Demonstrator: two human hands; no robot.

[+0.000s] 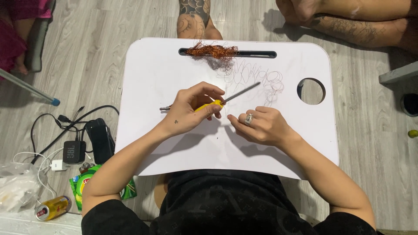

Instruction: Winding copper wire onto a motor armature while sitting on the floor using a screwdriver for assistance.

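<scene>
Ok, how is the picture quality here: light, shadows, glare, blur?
Head view: even, soft indoor light; the white lap tray is bright but not blown out. Soft shadows fall toward the person beneath the left hand and right hand. No strong glare. Focus is sharp on the yellow-handled screwdriver and the copper wire tangle; the thin loose wire is faint. Slight wide-angle bending at the edges.

Bare lap tray (148, 78) flanks the hands; copper wire tangle (213, 51) and loose loops (257, 78) crowd the far edge

My desk (174, 143) was plain white, the screwdriver (209, 105) handle yellow, its shaft grey; the tangled wire (212, 51) was copper-orange, the floor (87, 56) pale grey woodgrain.
</scene>
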